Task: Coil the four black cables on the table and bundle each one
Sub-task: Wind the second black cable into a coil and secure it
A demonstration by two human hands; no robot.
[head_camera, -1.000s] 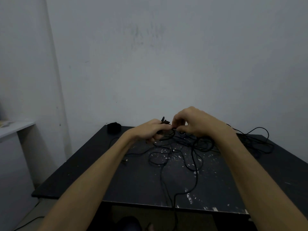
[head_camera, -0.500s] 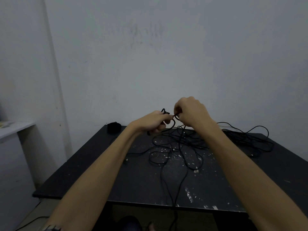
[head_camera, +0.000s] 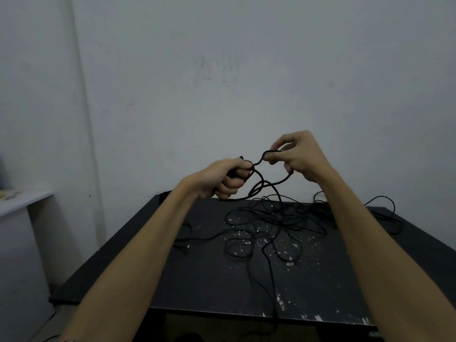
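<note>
Left hand: your left hand [head_camera: 228, 177] is fisted round the start of a coil of the black cable [head_camera: 261, 187].
Right hand: your right hand [head_camera: 294, 156] pinches the same cable, raised just to the right.
Span: it runs left to right between your hands.
Slack: it drops to the tangle [head_camera: 276, 223] on the table [head_camera: 320, 287] below, nearer your right hand.

black cables [head_camera: 276, 223] tangled on table, one strand lifted
</note>
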